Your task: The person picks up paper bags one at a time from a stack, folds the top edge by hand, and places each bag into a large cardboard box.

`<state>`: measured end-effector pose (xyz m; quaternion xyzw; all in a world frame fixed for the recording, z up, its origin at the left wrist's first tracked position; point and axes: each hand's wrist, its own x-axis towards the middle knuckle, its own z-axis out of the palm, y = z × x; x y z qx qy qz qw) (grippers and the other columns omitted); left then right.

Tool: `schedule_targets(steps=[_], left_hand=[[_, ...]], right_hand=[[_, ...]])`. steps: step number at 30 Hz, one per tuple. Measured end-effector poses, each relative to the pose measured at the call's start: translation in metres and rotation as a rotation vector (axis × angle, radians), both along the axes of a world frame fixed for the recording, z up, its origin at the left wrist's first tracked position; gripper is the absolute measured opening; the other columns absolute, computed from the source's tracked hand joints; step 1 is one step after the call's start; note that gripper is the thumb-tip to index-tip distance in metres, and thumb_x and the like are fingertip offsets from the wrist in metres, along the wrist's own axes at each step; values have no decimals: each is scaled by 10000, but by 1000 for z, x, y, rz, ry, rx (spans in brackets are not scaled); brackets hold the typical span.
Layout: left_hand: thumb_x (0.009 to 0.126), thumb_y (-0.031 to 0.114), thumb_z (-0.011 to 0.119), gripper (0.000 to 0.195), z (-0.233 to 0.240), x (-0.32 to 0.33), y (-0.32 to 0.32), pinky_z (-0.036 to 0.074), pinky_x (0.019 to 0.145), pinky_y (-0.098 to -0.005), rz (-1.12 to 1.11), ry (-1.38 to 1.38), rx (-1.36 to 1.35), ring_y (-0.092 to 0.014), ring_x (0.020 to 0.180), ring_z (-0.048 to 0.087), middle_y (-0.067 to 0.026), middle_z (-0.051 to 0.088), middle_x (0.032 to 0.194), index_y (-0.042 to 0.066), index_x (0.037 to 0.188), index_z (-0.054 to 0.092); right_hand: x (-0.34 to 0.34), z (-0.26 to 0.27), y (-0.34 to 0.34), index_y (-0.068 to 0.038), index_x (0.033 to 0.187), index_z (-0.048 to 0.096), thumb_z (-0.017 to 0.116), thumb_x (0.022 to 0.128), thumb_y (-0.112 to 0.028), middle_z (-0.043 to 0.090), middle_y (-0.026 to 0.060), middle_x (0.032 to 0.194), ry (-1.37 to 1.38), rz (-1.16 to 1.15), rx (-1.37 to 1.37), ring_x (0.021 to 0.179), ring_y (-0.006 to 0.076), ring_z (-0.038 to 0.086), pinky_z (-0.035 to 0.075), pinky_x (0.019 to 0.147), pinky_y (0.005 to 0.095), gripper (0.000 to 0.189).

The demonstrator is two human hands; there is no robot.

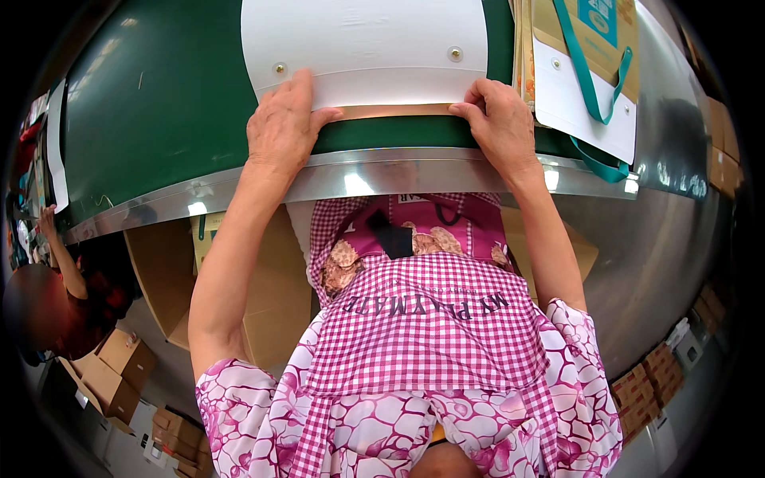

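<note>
A large white sheet of card or stiff paper [382, 42] lies on the green tabletop [173, 113], with a round metal fastener near each lower corner. Its near edge is folded up, showing a narrow tan strip. My left hand [284, 122] grips this edge at the left, thumb below and fingers spread over the white surface by one fastener. At the right end, my right hand [499, 113] pinches the same edge between thumb and bent fingers. Just right of that hand lies a stack of tan and white paper bags [586, 101] with teal ribbon handles.
A metal rim [382, 173] borders the table's near side. Below stands an open cardboard box [275, 287]. At far left, another person [77, 299] reaches toward a white sheet [58, 149]. More cartons [110, 376] sit on the floor at lower left, with others at right.
</note>
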<state>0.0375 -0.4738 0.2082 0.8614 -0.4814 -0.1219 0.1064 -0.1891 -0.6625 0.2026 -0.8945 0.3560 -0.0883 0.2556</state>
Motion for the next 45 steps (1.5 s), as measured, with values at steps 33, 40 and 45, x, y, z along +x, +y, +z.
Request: schedule_targets(steps=[33, 40, 45], left_hand=[[984, 141, 601, 112, -3, -50, -46, 469, 732, -463, -443, 75, 80, -397, 839, 606, -180, 615, 893, 39, 996, 556], [936, 137, 603, 361, 2, -33, -29, 499, 895, -452, -481, 159, 97, -407, 1091, 626, -198, 653, 1201, 14, 1275, 582], [973, 162, 561, 403, 6, -29, -25, 485, 941, -454, -471, 138, 91, -418, 1134, 609, -225, 637, 1249, 4, 1343, 549]], right_hand=[[27, -18, 34, -53, 921, 661, 812, 704, -169, 701, 139, 885, 1, -178, -15, 861, 291, 713, 555, 698, 377, 289], [57, 8, 66, -9, 958, 679, 721, 773, -214, 705, 149, 870, -66, 61, 156, 856, 302, 713, 519, 796, 495, 280], [72, -3, 60, -45, 930, 754, 695, 778, -228, 734, 140, 877, -3, 139, 288, 846, 293, 717, 511, 799, 510, 244]])
